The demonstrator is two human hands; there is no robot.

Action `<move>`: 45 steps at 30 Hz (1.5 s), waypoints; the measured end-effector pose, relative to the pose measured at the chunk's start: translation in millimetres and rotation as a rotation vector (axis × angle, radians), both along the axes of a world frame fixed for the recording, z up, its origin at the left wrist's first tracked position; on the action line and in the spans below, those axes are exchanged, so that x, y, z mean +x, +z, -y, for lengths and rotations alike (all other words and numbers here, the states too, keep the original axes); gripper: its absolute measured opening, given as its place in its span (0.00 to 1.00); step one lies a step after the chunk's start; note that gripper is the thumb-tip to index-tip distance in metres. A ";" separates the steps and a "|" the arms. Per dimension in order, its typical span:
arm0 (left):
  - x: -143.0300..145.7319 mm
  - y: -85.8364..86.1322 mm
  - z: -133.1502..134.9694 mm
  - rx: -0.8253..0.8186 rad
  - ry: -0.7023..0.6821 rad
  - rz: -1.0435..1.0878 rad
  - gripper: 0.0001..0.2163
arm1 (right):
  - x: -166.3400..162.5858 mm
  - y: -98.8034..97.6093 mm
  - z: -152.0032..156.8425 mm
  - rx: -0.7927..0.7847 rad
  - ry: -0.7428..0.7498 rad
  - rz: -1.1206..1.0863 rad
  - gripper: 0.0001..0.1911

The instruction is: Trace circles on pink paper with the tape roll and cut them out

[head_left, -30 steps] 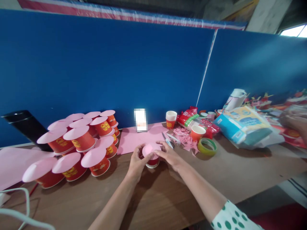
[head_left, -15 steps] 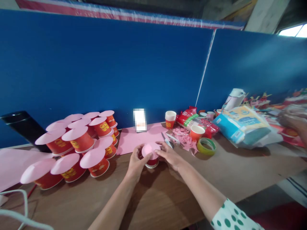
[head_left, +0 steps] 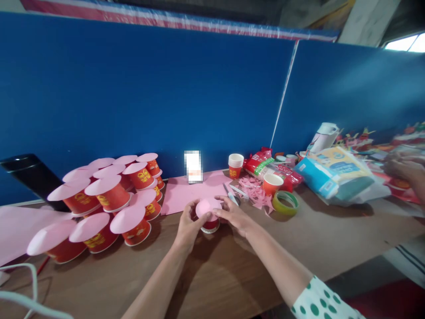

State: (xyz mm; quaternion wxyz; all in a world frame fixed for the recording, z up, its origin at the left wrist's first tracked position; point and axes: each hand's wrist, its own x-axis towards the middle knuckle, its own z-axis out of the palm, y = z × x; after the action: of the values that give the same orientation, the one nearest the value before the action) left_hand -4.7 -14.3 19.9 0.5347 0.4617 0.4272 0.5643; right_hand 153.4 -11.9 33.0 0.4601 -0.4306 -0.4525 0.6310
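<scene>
Both hands are on a pink cone (head_left: pixel 206 206), which sits over a red cup (head_left: pixel 210 226) standing rim-down on the worktop (head_left: pixel 232 274), front & ctr. L hand (head_left: pixel 188 225) grips the cone's L edge, fingers curled, thumb on the front; R hand (head_left: pixel 235 218) grips the R edge likewise, thumb & fingers bent in. Can't tell if fingertips also touch the cup. R sleeve (head_left: pixel 317 301) is white w/ green dots.

To the L: a cluster of capped cups (head_left: pixel 114 201), red w/ yellow print, rim-down, some stacked, each visible top w/ a pink cone. A black flask (head_left: pixel 36 181) leans behind them; a pink sheet (head_left: pixel 26 226) lies nr the L edge, white cable (head_left: pixel 35 283) in the nr L corner.

Behind the hands: pink paper (head_left: pixel 179 192) flat on the worktop, w/ a pixelated white item (head_left: pixel 193 166) at its far side, nr the blue panel (head_left: pixel 149 88). R of that: a cup stack (head_left: pixel 235 170), scissors (head_left: pixel 230 193) nr R hand, pink scraps (head_left: pixel 254 190), an open cup (head_left: pixel 271 185) & a tape roll (head_left: pixel 280 208) just beside it. Farther R: red packs (head_left: pixel 260 163), a blue/yellow bag (head_left: pixel 335 173), a white jug (head_left: pixel 323 136), & a co-worker's hand (head_left: pixel 410 166), blurred.
</scene>
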 end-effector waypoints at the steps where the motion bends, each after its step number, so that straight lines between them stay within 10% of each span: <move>1: -0.1 -0.1 0.2 0.003 -0.008 -0.001 0.26 | -0.3 -0.1 0.1 0.010 -0.008 0.008 0.31; 31: -9.7 -14.1 -3.4 -0.056 0.018 0.087 0.21 | 0.0 -2.9 -1.9 0.058 -0.040 0.080 0.33; 45: -9.7 -11.8 5.3 0.231 -0.178 -0.418 0.30 | 12.5 2.4 -5.0 0.054 0.005 0.069 0.22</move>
State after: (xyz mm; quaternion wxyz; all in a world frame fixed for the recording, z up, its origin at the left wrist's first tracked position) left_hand -14.4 -19.6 8.1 0.4264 0.6620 0.4189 0.4523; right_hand 166.0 -7.0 35.4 0.4544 -0.4382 -0.4860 0.6044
